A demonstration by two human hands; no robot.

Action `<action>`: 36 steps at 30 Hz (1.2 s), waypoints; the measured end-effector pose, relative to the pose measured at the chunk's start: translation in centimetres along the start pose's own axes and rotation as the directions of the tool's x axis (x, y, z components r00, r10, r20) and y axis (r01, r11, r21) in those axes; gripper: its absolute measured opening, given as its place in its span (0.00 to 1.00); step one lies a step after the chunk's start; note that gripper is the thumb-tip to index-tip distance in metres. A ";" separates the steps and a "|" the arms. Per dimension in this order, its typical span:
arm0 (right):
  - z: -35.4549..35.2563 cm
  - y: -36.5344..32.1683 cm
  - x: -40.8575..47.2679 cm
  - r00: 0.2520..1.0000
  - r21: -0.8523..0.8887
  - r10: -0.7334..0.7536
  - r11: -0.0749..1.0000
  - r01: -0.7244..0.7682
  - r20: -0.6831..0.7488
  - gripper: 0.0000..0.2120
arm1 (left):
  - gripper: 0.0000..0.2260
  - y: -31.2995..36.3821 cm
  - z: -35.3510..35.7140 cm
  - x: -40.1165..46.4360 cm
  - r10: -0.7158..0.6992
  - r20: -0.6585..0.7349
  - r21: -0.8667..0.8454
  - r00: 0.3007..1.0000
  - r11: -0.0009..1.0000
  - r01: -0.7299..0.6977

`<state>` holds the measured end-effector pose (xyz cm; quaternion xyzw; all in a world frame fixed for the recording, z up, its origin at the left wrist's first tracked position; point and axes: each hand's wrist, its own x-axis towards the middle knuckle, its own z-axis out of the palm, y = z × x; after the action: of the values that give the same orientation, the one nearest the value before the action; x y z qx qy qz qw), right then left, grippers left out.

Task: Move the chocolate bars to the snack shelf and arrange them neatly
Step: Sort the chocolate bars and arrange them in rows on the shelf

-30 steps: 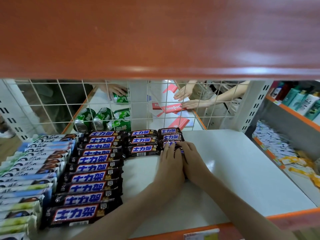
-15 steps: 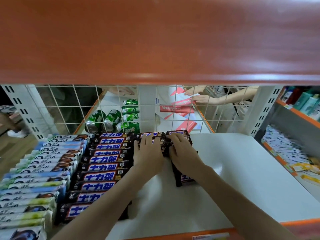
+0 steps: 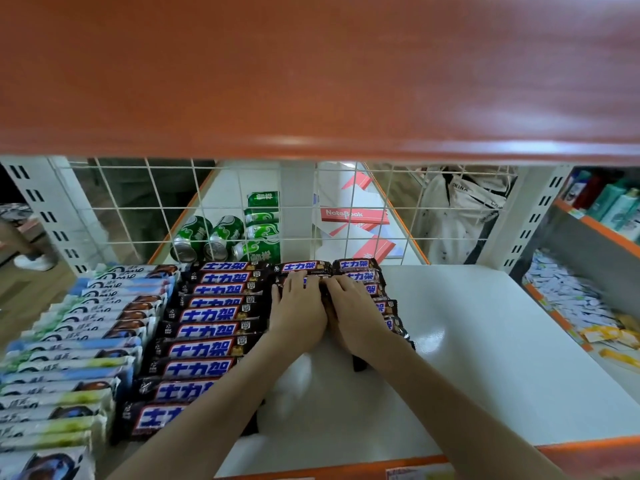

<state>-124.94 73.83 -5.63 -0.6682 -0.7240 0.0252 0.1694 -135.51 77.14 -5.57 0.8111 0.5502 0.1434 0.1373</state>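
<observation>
Both hands flat, fingers straight, side by side mid-frame: left hand, right hand pressing down on bars at shelf back. Bars' long axis left-right, some under right hand, hands equally near.

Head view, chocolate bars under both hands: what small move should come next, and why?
Probably slide the loose bars under the right hand back and square them against the wire grid. The long column of bars on the left lies in even rows, while these sit fanned toward the front of the white shelf. The left hand rests flat on the middle column.
</observation>
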 end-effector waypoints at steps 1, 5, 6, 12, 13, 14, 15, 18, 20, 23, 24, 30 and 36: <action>-0.2 -0.1 0.0 1.000 -0.012 -0.005 1.000 0.005 -0.008 0.20 | 0.20 -0.1 -0.6 0.1 0.015 -0.014 -0.025 1.000 1.000 -0.016; -0.5 -2.4 -0.2 0.993 0.132 -0.037 0.990 0.052 -0.115 0.19 | 0.19 -1.7 -4.0 -0.6 0.053 -0.124 -0.196 0.991 0.978 -0.076; -0.3 -3.4 -0.4 0.993 0.209 -0.038 0.976 0.061 -0.112 0.19 | 0.19 -2.7 -4.9 -1.2 0.052 -0.130 -0.184 0.990 0.980 -0.075; 1.3 -8.5 -0.5 1.000 0.469 -0.020 0.883 0.018 -0.001 0.19 | 0.18 -10.4 -8.0 -5.9 -0.075 -0.102 -0.031 0.992 0.997 0.072; 1.4 -9.2 -0.4 1.000 0.486 -0.007 0.874 0.005 0.002 0.18 | 0.18 -11.2 -8.2 -6.4 -0.084 -0.092 -0.044 0.992 0.996 0.080; 1.5 -9.8 -0.2 1.000 0.486 0.005 0.874 -0.008 0.007 0.19 | 0.18 -11.8 -8.3 -6.6 -0.086 -0.078 -0.057 0.993 0.995 0.082; 1.7 -10.3 -0.2 1.000 0.481 0.017 0.877 -0.023 0.017 0.20 | 0.18 -12.2 -8.3 -6.9 -0.083 -0.066 -0.060 0.994 0.995 0.079; 2.5 -11.5 -0.7 0.998 0.452 0.055 0.890 -0.069 0.045 0.22 | 0.18 -12.6 -7.6 -7.2 -0.054 -0.077 -0.026 0.996 0.998 0.052; 2.8 -12.0 -0.9 0.995 0.427 0.081 0.899 -0.094 0.050 0.22 | 0.18 -12.5 -7.1 -7.3 -0.035 -0.107 0.012 0.994 0.999 0.037; 3.2 -12.5 -0.9 0.991 0.446 0.126 0.884 -0.137 0.055 0.21 | 0.17 -12.3 -6.4 -7.6 -0.028 -0.121 0.066 0.992 0.997 0.036; 3.2 -12.8 -0.9 0.989 0.461 0.140 0.875 -0.149 0.054 0.21 | 0.17 -12.3 -6.3 -7.7 -0.022 -0.125 0.075 0.992 0.997 0.031; 4.1 -14.1 -1.0 0.986 0.463 0.165 0.872 -0.162 0.035 0.22 | 0.18 -12.5 -5.9 -7.8 0.001 -0.128 0.098 0.992 0.995 0.012; 4.1 -14.5 -1.1 0.983 0.459 0.174 0.870 -0.179 0.052 0.21 | 0.18 -12.2 -6.1 -7.6 0.027 -0.077 0.065 0.997 0.998 -0.022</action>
<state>-139.91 71.96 -5.89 -0.6719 -0.6339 0.2150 0.3170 -150.93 74.77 -5.22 0.8155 0.5496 0.1586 0.0880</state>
